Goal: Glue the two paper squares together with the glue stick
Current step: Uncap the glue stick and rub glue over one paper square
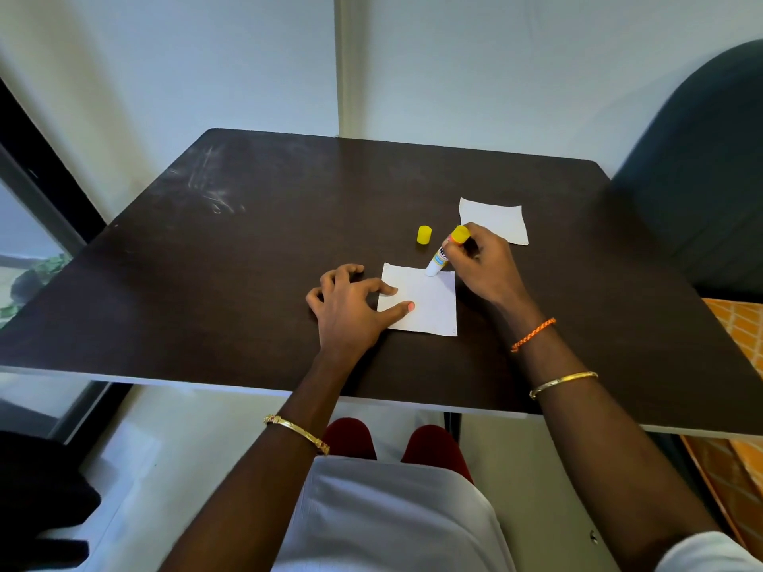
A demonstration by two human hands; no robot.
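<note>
Uncapped glue stick (444,253) tilts onto near paper square (429,303) (second square (495,220) beyond).

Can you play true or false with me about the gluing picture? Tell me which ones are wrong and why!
1. The right hand holds the glue stick. True.
2. The yellow cap is on the glue stick. False: it stands on the table, beside the stick.
3. The left hand presses on the near paper square. True.
4. The two paper squares are stacked together. False: the far paper square lies apart, behind the right hand.
5. The glue stick's tip touches the near paper square. True.
</note>
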